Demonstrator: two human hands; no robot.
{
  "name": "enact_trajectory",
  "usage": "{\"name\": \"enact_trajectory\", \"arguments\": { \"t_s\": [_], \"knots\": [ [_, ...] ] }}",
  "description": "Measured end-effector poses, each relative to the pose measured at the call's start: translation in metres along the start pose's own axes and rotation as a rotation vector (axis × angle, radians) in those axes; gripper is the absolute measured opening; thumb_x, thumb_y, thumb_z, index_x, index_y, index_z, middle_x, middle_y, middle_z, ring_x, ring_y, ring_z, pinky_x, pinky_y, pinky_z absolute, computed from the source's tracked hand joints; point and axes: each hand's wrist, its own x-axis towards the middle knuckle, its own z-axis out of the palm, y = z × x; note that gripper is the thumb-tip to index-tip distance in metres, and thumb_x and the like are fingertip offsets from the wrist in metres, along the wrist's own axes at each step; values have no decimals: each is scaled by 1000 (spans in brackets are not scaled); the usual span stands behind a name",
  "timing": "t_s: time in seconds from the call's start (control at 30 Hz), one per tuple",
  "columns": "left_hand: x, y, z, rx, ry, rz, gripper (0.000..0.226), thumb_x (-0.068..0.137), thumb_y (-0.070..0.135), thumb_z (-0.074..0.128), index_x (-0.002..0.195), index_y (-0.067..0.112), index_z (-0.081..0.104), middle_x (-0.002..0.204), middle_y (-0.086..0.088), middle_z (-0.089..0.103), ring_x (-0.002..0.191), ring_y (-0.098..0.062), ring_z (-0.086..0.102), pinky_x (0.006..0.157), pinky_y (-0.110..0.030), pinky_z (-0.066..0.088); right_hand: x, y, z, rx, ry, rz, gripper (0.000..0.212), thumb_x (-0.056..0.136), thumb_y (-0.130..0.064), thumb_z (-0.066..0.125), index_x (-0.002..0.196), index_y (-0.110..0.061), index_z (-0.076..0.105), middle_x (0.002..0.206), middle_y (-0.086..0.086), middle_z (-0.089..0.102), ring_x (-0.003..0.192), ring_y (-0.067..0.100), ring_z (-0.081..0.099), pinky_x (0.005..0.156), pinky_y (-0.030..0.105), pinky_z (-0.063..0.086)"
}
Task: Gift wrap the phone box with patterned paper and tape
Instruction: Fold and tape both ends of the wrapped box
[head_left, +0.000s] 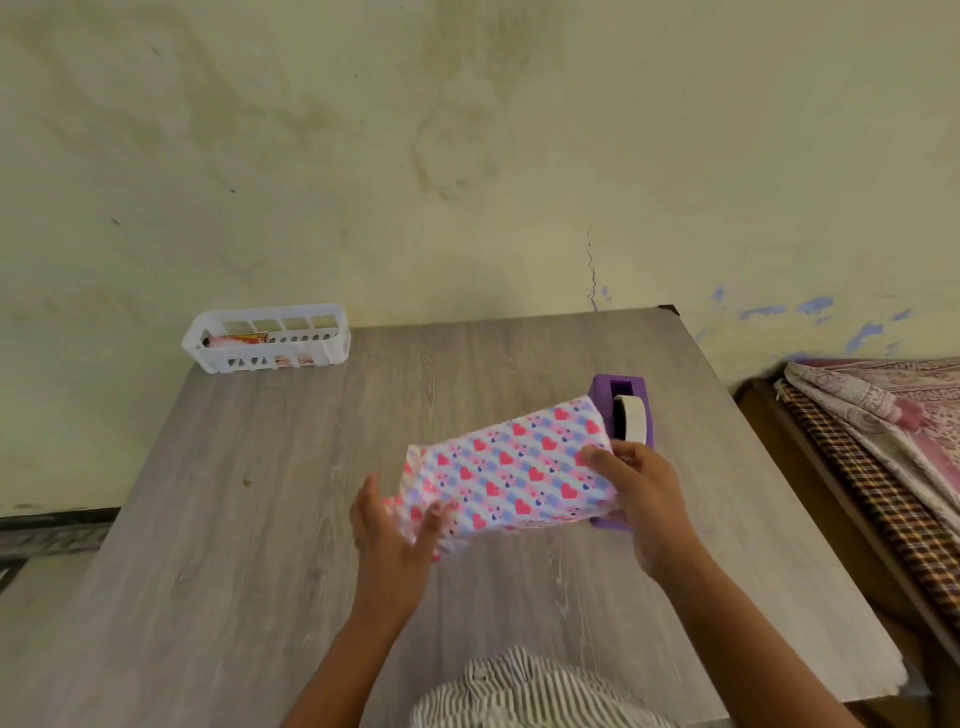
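The phone box wrapped in heart-patterned paper (511, 470) is held tilted above the grey wood-grain table (260, 519), just near of the purple tape dispenser (623, 410). It is gripped at its right end by the right hand (641, 493), while the loose left-end flap is pressed by the left hand (389, 525), fingers blurred but fairly straight. The flap should be creased flat before taping.

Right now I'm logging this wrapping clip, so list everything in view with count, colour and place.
wrapped box: one, white paper with pink and red hearts, held above the table's middle, left end paper loose.
tape dispenser: one, purple with a white roll, on the table behind the box's right end.
basket: one, white plastic, far left corner of the table, something pinkish inside.
table: one, grey wood grain.
bedding: folded pink and checked cloth, far right.
shirt: striped, bottom edge.
left hand: at the box's left end, blurred.
right hand: grips the box's right end.
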Motion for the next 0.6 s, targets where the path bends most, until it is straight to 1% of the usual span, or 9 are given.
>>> {"name": "enact_trajectory", "arguments": {
  "t_s": [0.07,0.13,0.17,0.23,0.3,0.4,0.43,0.5,0.6],
  "knots": [
    [4,4,-4,-249,-5,-166,115,54,85,56,143,20,27,145,-7,35,130,-25,42,103,-49,40,0,13,0,218,-10,112,19,81,-20,69,96,-10,62,96,9,73,79,22,72,67,37,57],
    [4,12,-6,-562,-132,-295,77,71,62,67,134,25,42,134,-2,54,115,-24,57,93,-49,48,-2,26,1,359,-66,227,19,84,-18,63,100,-8,63,96,11,73,83,26,71,68,36,56],
    [2,17,-8,-692,-210,-323,57,78,50,64,128,26,49,126,-2,61,109,-23,62,88,-48,49,-3,32,1,392,-89,289,20,85,-19,62,102,-8,63,97,11,73,83,26,71,67,35,56],
    [0,27,-10,-770,-270,-298,42,80,36,58,120,26,56,117,-1,67,104,-21,65,85,-47,52,-3,40,1,401,-128,379,19,87,-22,59,101,-10,61,96,10,73,82,24,69,68,36,56],
    [-2,32,-10,-728,-230,-240,42,78,35,62,119,26,58,116,1,67,106,-19,64,85,-47,54,-3,47,2,342,-137,398,16,90,-21,58,101,-11,60,95,8,71,85,23,66,74,38,54],
    [-7,41,-6,-429,-120,-68,46,74,38,76,114,22,61,110,6,68,104,-14,64,89,-39,52,0,49,5,-39,-183,247,30,89,-12,61,118,-10,56,109,1,65,90,13,63,70,22,51],
    [-10,45,-4,-290,-90,9,44,75,37,76,112,22,60,108,8,67,103,-12,64,88,-31,50,-1,48,6,-158,-227,180,42,86,-10,64,125,-14,51,118,-1,59,97,10,59,75,18,48],
    [-17,56,1,-95,-61,116,46,79,32,73,119,23,54,113,10,62,104,-8,60,86,-22,45,-1,44,9,-325,-355,47,77,79,-12,74,142,-25,32,134,-5,42,116,9,45,93,22,40],
    [-23,69,5,9,-106,159,64,78,34,72,132,21,41,123,11,52,109,-7,53,89,-18,43,-4,33,16,-511,-596,-275,106,68,-34,80,139,-45,3,145,-24,15,134,0,22,110,24,23]
  ]
}}
